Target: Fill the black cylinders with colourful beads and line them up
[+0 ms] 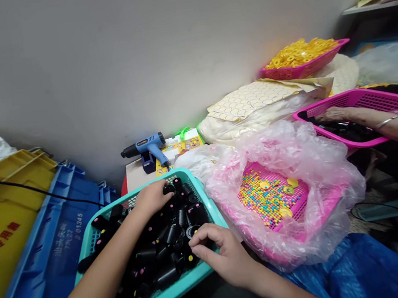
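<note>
Left hand [152,198], half-curled, rests on black plastic cylinders [169,235] heaped in a teal basket [173,294] – any grip unclear. Right hand [225,257], loosely bent, touches cylinders near the basket's front edge – they look light, stiff and slick, best taken by the barrel.

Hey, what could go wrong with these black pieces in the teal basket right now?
The black cylinders are heaped nearly to the rim of the teal basket, so the left hand digging in might push some over. The right hand is close to the pink tray of small coloured beads; a bump could scatter them.
</note>
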The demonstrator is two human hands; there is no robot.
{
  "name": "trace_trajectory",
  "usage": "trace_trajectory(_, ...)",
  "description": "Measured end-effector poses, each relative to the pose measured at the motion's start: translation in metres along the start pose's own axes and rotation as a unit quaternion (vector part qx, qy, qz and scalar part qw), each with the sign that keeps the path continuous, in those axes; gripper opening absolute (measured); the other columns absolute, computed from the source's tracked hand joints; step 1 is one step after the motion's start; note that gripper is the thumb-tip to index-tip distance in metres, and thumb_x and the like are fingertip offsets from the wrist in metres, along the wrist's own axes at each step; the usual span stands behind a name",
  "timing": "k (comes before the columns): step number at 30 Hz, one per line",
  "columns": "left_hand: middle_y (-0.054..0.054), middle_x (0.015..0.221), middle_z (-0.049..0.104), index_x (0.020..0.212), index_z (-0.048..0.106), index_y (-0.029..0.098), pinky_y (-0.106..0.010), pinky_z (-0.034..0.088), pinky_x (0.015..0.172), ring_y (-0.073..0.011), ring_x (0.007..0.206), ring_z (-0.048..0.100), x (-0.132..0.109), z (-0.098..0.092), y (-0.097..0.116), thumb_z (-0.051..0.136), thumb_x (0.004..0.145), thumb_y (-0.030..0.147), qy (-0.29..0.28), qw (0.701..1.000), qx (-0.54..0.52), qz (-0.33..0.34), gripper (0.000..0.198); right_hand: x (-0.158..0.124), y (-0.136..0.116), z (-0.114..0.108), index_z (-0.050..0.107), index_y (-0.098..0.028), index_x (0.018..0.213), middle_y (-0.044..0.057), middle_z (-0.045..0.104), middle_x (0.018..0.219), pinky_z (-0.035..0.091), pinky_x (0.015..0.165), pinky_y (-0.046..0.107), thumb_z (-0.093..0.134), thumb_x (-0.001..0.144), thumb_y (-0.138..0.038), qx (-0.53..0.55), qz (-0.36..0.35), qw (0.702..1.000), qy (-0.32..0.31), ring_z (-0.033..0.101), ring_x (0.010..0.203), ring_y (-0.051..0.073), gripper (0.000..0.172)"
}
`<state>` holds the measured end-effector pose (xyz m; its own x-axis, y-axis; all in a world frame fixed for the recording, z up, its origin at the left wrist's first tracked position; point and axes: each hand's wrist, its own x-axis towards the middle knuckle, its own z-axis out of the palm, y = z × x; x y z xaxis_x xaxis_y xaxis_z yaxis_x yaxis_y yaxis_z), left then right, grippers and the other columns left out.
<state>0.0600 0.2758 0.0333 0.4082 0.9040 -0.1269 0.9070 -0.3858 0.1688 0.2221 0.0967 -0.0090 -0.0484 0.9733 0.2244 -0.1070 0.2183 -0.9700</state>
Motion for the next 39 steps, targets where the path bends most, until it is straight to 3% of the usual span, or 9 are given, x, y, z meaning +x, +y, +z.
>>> trace_trajectory(3, -0.007, 0.108, 0.069, 0.103, 0.059, 0.021, -0.035, 0.05, 0.09, -0.0251, 0.101, 0.065, -0.029, -0.024, 0.001, 0.063, 0.079, 0.036, -0.013, 0.996, -0.078, 0.051, 0.029, 0.01, -0.002, -0.007, 0.071, -0.019, 0.081, 0.002, 0.07, 0.083, 0.049, 0.074, 0.029, 0.069, 0.077, -0.026, 0.083, 0.075, 0.993, 0.027, 0.063, 0.079, 0.016, 0.008)
trace_trajectory(6, -0.005, 0.111, 0.066, 0.109, 0.057, 0.023, -0.035, 0.051, 0.089, -0.0241, 0.103, 0.063, -0.075, -0.039, 0.011, 0.06, 0.083, 0.04, 0.001, 0.969, -0.226, 0.098, 0.031, 0.025, -0.009, -0.013, 0.074, -0.021, 0.085, 0.001, 0.07, 0.08, 0.049, 0.069, 0.028, 0.071, 0.076, -0.033, 0.132, 0.128, 0.982, 0.045, 0.062, 0.073, 0.015, 0.015)
trace_trajectory(9, -0.007, 0.117, 0.063, 0.118, 0.055, 0.026, -0.036, 0.05, 0.091, -0.024, 0.107, 0.061, -0.114, -0.034, 0.024, 0.054, 0.089, 0.04, 0.019, 0.956, -0.28, 0.09, 0.032, 0.034, -0.019, -0.01, 0.076, -0.023, 0.084, 0.0, 0.069, 0.085, 0.048, 0.074, 0.029, 0.071, 0.077, -0.029, 0.11, 0.07, 0.991, 0.021, 0.062, 0.079, 0.015, 0.011)
trace_trajectory(12, -0.009, 0.126, 0.058, 0.123, 0.051, 0.027, -0.039, 0.049, 0.094, -0.0257, 0.112, 0.059, -0.135, -0.018, 0.032, 0.047, 0.093, 0.04, 0.031, 0.952, -0.296, 0.07, 0.033, 0.034, -0.024, 0.0, 0.077, -0.023, 0.083, 0.001, 0.065, 0.087, 0.046, 0.079, 0.029, 0.069, 0.079, -0.025, 0.073, 0.022, 0.997, -0.01, 0.061, 0.085, 0.015, 0.009)
trace_trajectory(18, -0.013, 0.133, 0.051, 0.129, 0.043, 0.024, -0.043, 0.046, 0.099, -0.0288, 0.119, 0.053, -0.149, 0.002, 0.041, 0.039, 0.096, 0.038, 0.032, 0.943, -0.321, 0.077, 0.037, 0.025, -0.023, 0.008, 0.077, -0.025, 0.082, 0.0, 0.062, 0.084, 0.048, 0.074, 0.028, 0.072, 0.078, -0.027, 0.107, 0.022, 0.994, 0.007, 0.059, 0.085, 0.015, 0.007)
trace_trajectory(24, -0.013, 0.133, 0.047, 0.129, 0.038, 0.024, -0.04, 0.046, 0.097, -0.0269, 0.119, 0.051, -0.156, 0.004, 0.05, 0.034, 0.098, 0.036, 0.044, 0.949, -0.296, 0.095, 0.034, 0.021, -0.028, 0.006, 0.073, -0.022, 0.078, 0.0, 0.06, 0.084, 0.048, 0.064, 0.025, 0.073, 0.077, -0.028, 0.156, 0.046, 0.987, -0.019, 0.058, 0.075, 0.013, 0.006)
trace_trajectory(30, -0.011, 0.124, 0.05, 0.128, 0.037, 0.026, -0.036, 0.047, 0.092, -0.0246, 0.113, 0.054, -0.162, 0.003, 0.059, 0.037, 0.096, 0.025, 0.1, 0.945, -0.266, 0.159, 0.032, 0.018, -0.024, 0.015, 0.051, -0.022, 0.086, -0.007, 0.053, 0.074, 0.044, 0.059, 0.02, 0.082, 0.065, -0.028, 0.319, 0.145, 0.935, -0.056, 0.051, 0.064, 0.008, 0.038)
trace_trajectory(35, -0.011, 0.115, 0.054, 0.121, 0.044, 0.026, -0.035, 0.049, 0.082, -0.0249, 0.101, 0.057, -0.16, 0.005, 0.068, 0.04, 0.092, 0.021, 0.116, 0.93, -0.299, 0.182, 0.029, 0.018, -0.026, 0.021, 0.04, -0.023, 0.078, -0.009, 0.047, 0.067, 0.039, 0.05, 0.016, 0.079, 0.063, -0.026, 0.37, 0.163, 0.912, -0.072, 0.043, 0.054, 0.006, 0.042)
trace_trajectory(39, -0.012, 0.118, 0.052, 0.123, 0.044, 0.025, -0.038, 0.048, 0.084, -0.0268, 0.104, 0.055, -0.158, 0.01, 0.07, 0.04, 0.092, 0.021, 0.096, 0.93, -0.311, 0.173, 0.031, 0.017, -0.024, 0.019, 0.037, -0.023, 0.077, -0.01, 0.043, 0.067, 0.037, 0.049, 0.016, 0.077, 0.061, -0.025, 0.385, 0.176, 0.904, -0.063, 0.041, 0.053, 0.005, 0.043)
